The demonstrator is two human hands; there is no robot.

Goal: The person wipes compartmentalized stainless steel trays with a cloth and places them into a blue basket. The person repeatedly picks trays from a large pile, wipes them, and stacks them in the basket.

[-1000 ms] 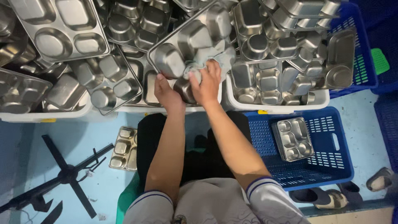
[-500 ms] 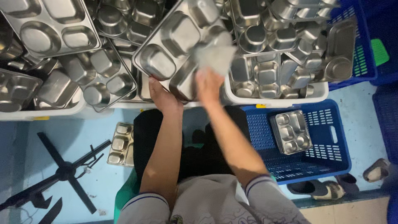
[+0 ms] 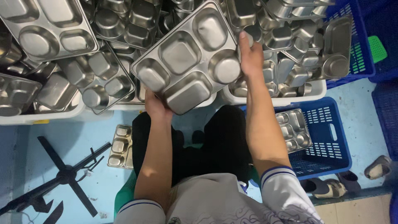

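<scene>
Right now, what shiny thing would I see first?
A big steel tray with compartments, held up in the middle between the left hand and the right hand. Behind it, white tubs overflow with heaps of the same trays. Lower right, a blue crate holds one more tray.

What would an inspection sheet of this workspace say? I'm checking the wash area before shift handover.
Surface: pale blue floor, wet-looking.
Job's things: steel compartment tray held tilted above the white tubs.
Clutter: trays piled loosely in tubs; one tray on the floor; one in the blue crate.
Grips: left hand at the tray's lower edge, right hand at its side.
Cables: nothing seen.
Surroundings: black stand base, sandals.
</scene>
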